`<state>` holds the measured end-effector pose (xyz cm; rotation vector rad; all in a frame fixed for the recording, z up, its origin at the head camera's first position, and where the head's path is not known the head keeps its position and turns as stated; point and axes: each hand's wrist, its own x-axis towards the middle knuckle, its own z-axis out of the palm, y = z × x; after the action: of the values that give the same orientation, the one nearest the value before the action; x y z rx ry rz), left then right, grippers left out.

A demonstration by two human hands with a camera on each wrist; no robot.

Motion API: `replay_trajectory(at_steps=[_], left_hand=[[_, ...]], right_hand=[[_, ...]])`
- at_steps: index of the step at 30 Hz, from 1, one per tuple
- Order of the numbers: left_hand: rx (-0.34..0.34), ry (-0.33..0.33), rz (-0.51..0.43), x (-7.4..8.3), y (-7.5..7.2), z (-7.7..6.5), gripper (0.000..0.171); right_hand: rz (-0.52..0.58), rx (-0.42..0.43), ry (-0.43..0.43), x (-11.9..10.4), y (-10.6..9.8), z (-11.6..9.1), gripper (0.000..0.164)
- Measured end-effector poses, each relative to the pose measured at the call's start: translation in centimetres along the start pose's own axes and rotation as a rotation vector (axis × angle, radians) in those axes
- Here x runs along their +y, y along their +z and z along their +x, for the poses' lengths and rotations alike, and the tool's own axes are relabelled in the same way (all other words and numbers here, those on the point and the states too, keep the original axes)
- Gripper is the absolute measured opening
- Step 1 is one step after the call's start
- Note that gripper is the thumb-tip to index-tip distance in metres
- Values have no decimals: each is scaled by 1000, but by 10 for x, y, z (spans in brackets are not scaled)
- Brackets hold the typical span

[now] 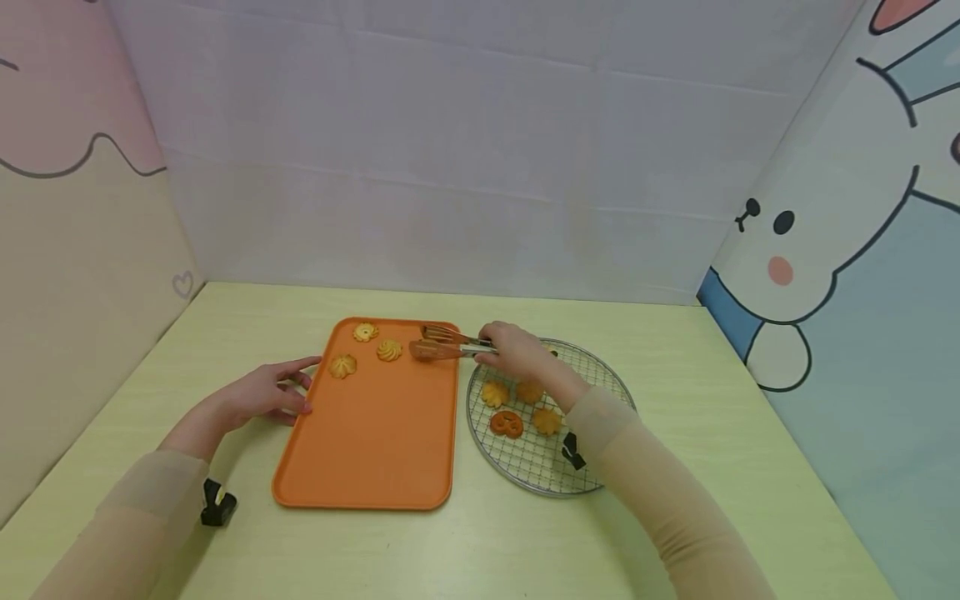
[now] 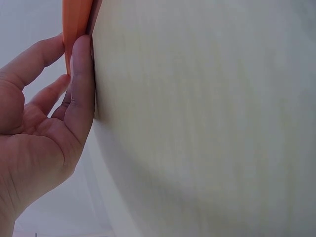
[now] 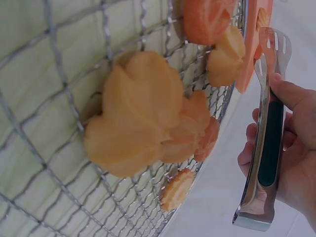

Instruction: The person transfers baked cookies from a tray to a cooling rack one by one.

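Note:
My right hand (image 1: 517,350) grips metal tongs (image 3: 269,143) with dark handle panels. Their slotted tips reach over the upper right of an orange tray (image 1: 375,450), slightly parted, with no cookie showing between them. On the tray lie a ring-shaped cookie (image 1: 365,332), a swirled cookie (image 1: 389,350) and a flower-shaped cookie (image 1: 342,367). My left hand (image 1: 262,392) is at the tray's left edge, fingertips and thumb touching the rim, fingers loosely bent. Beneath my right forearm, a round wire rack (image 1: 525,462) holds several cookies, among them a pretzel-shaped one (image 1: 507,424).
The tray and rack stand side by side on a pale yellow table (image 1: 360,554). A white wall (image 1: 465,167) rises behind, with cartoon-printed panels left and right (image 1: 885,350). My right sleeve (image 1: 660,492) covers the rack's right part.

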<state>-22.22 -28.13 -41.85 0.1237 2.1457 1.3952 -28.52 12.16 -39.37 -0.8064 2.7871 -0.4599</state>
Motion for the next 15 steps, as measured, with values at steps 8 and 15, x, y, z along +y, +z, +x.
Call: replay_trajectory(at_steps=[8, 15], left_hand=[[-3, 2, -17, -1, 0, 0, 88], [-7, 9, -3, -1, 0, 0, 88]], right_hand=[[5, 23, -14, -4, -14, -8, 36], [1, 47, -25, -4, -23, -18, 38]])
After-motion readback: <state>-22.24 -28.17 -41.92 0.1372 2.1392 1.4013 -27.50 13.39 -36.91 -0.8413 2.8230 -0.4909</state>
